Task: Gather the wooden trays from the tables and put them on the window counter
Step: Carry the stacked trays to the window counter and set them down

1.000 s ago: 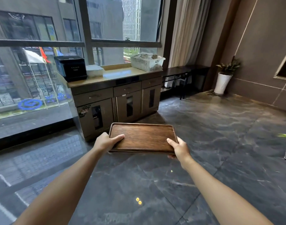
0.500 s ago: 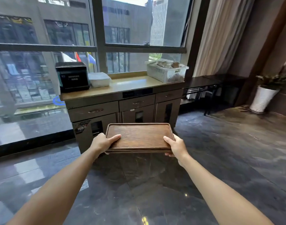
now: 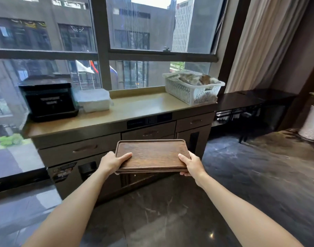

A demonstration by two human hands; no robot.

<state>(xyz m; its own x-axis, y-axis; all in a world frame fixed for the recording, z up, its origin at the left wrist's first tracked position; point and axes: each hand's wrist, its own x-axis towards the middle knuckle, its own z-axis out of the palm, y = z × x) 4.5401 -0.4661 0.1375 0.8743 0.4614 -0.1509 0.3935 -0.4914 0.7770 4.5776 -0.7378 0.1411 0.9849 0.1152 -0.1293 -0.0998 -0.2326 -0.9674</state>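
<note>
I hold a stack of dark wooden trays point(image 3: 152, 154) level in front of me, below the height of the counter top. My left hand point(image 3: 112, 163) grips the stack's near left corner, thumb on top. My right hand point(image 3: 191, 164) grips the near right corner the same way. The window counter point(image 3: 134, 107), tan-topped with drawers and cabinet doors below, stands just beyond the trays under the big window. A bare stretch of its top lies straight ahead.
On the counter, a black appliance point(image 3: 49, 100) sits at the left with a white lidded box point(image 3: 94, 102) beside it, and a white mesh basket point(image 3: 193, 88) stands at the right. A low dark bench point(image 3: 250, 98), curtain and white planter point(image 3: 312, 123) are to the right.
I have walked closer to the counter, which now fills the view ahead. Both hands keep the same grip on the trays.
</note>
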